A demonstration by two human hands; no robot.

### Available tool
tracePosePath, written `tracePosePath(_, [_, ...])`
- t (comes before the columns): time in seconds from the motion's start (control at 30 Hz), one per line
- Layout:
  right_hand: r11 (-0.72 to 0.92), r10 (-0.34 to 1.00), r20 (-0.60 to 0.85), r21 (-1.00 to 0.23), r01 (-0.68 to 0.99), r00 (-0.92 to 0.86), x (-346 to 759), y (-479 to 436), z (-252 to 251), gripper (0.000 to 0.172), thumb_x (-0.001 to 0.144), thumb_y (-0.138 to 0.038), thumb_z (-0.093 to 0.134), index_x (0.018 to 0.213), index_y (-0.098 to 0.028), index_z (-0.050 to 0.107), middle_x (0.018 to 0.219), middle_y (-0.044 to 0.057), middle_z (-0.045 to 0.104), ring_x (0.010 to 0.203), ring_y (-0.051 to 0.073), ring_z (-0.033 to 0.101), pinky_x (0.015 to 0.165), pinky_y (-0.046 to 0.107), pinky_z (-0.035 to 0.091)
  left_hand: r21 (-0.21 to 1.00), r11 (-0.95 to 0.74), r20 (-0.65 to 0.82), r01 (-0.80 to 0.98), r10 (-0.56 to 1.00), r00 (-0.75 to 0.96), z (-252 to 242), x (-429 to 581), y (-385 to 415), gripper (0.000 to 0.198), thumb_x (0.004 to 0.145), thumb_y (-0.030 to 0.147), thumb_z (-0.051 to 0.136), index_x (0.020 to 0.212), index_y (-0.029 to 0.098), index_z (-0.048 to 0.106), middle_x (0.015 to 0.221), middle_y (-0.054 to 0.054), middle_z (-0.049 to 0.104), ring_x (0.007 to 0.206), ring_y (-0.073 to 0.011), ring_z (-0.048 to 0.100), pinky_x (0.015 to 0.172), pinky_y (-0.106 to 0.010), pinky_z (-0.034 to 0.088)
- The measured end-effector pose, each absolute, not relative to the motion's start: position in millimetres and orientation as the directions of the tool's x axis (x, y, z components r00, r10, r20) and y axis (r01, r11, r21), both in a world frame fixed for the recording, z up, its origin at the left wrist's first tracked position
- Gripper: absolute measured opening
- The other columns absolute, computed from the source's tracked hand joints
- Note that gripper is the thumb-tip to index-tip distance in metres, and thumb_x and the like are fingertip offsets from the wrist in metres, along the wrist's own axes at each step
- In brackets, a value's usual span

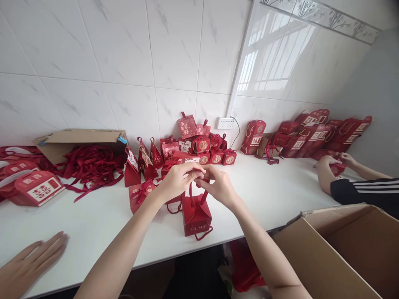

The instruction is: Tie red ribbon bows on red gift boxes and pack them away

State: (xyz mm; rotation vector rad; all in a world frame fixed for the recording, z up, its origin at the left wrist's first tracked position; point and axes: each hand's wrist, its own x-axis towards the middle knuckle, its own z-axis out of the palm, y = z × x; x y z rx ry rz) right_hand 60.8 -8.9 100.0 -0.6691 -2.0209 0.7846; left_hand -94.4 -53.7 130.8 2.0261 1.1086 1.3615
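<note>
A small red gift box (197, 216) with a twisted cord handle stands upright near the front edge of the white table. Red ribbon (191, 195) rises from its folded top to my two hands. My left hand (181, 178) is closed in a pinch on the ribbon, its fingertips meeting those of the other hand. Bent fingers of my right hand (220, 185) also pinch the ribbon, directly above the box. Where the fingers meet, the ribbon is partly hidden. Just left of this box sits another red box with a ribbon bow (141, 193).
Red boxes (202, 145) are grouped against the tiled wall. Loose red ribbons (93, 166) spill from a cardboard box (81, 139) at left. Another person's hand (40, 257) rests on the table there. A co-worker's hands (330, 166) hold a red box at right, behind an open carton (336, 245).
</note>
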Motion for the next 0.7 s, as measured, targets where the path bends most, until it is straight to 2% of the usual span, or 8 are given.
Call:
tracePosePath(0.1, [0.707,0.706,0.567,-0.600,0.375,-0.424,58.4,-14.0,98.5,0.021,0.079,-0.023,0.054,0.099,-0.021,0.057,0.055,-0.005,0.055,0.049,0.011,0.053,0.053,0.023,0.042,0.650,-0.625,0.608,0.431,0.769,0.197,127.5,-94.0,-52.7,0.017,0.084,0.025,0.052,0.086,0.022,0.068,0.082,-0.004,0.068,0.076,-0.0159,0.063,0.070,-0.025,0.048])
tracePosePath(0.17, [0.689,0.724,0.566,-0.610,0.391,-0.394,57.6,-16.8,97.9,0.022,0.081,-0.023,0.050,0.101,-0.020,0.058,0.055,-0.004,0.058,0.049,0.012,0.056,0.055,0.024,0.045,0.593,-0.662,0.653,0.458,0.729,0.208,124.2,-94.6,-51.9,0.016,0.084,0.022,0.051,0.087,0.021,0.067,0.083,-0.004,0.068,0.077,-0.0151,0.063,0.071,-0.024,0.049])
tracePosePath(0.3, [0.639,0.746,0.555,-0.752,0.163,-0.367,60.2,-19.9,100.3,0.016,0.077,-0.028,0.058,0.089,-0.020,0.065,0.079,0.003,0.069,0.073,0.017,0.065,0.072,0.029,0.050,0.475,-0.739,0.744,0.477,0.627,0.230,118.0,-96.8,-50.6,0.015,0.085,0.017,0.050,0.086,0.019,0.065,0.081,-0.003,0.068,0.076,-0.0128,0.063,0.071,-0.022,0.050])
tracePosePath(0.43, [0.395,0.803,0.438,-0.899,-0.189,-0.405,59.9,-19.6,101.2,0.021,0.078,-0.035,0.058,0.086,-0.018,0.068,0.083,0.004,0.069,0.077,0.018,0.065,0.075,0.033,0.052,0.415,-0.769,0.792,0.486,0.568,0.224,114.6,-97.1,-50.0,0.014,0.085,0.017,0.050,0.087,0.020,0.064,0.083,-0.003,0.068,0.077,-0.0124,0.063,0.071,-0.022,0.051])
tracePosePath(0.5, [0.306,0.853,0.395,-0.908,-0.288,-0.342,56.1,-18.6,99.2,0.023,0.078,-0.037,0.058,0.080,-0.017,0.068,0.079,0.003,0.068,0.072,0.016,0.064,0.071,0.032,0.053,0.413,-0.783,0.800,0.466,0.556,0.225,112.6,-95.3,-50.4,0.014,0.085,0.017,0.051,0.087,0.020,0.065,0.084,-0.003,0.068,0.080,-0.0132,0.064,0.074,-0.024,0.052])
tracePosePath(0.6, [0.322,0.903,0.391,-0.891,-0.320,-0.179,49.9,-16.2,95.6,0.019,0.074,-0.035,0.064,0.081,-0.017,0.064,0.072,0.001,0.065,0.065,0.013,0.062,0.066,0.029,0.053,0.479,-0.782,0.804,0.399,0.574,0.158,105.4,-90.3,-53.3,0.013,0.083,0.018,0.053,0.086,0.020,0.066,0.091,-0.005,0.069,0.092,-0.0164,0.063,0.083,-0.029,0.051])
tracePosePath(0.7, [0.384,0.915,0.403,-0.867,-0.317,0.005,50.7,-12.7,91.8,0.025,0.071,-0.031,0.068,0.091,-0.019,0.059,0.066,-0.003,0.061,0.063,0.012,0.060,0.066,0.029,0.054,0.645,-0.710,0.759,0.281,0.640,-0.123,89.6,-84.9,-58.1,0.012,0.081,0.024,0.057,0.083,0.018,0.068,0.097,-0.008,0.067,0.100,-0.0199,0.060,0.087,-0.033,0.050])
